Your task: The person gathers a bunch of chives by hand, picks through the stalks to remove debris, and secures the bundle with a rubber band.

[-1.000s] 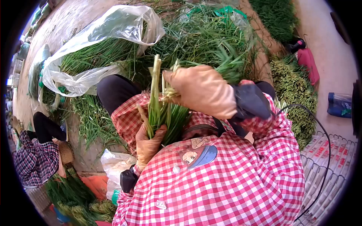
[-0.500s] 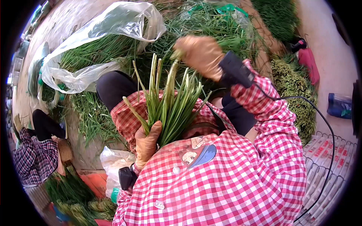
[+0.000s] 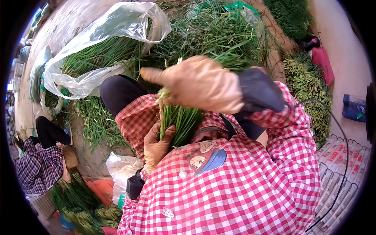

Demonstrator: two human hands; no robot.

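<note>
My left hand (image 3: 155, 147), in a tan glove, is closed around the lower part of a bunch of chives (image 3: 184, 127), held upright against my checked shirt. Over the upper stalks is my right hand (image 3: 199, 84), gloved too and smeared by motion. One of its fingers points left, and pale stalk ends (image 3: 164, 94) show just under it. Whether its fingers grip any stalk is hidden. A black device with a cable sits on my right wrist, and another black device (image 3: 134, 185) is on my left wrist.
A clear plastic bag (image 3: 105, 33) lies open over greens ahead, beside a heap of loose green leaves (image 3: 219, 33). Stacked bundles (image 3: 307, 94) are at the right. Another person (image 3: 41, 164) sits at the left near more bundles (image 3: 74, 196). A white plastic bag (image 3: 121, 168) lies by my left arm.
My right hand has moved left and down, from above the stalk tips to across them, hiding most tips. My left hand keeps its hold, with the bunch slightly lower.
</note>
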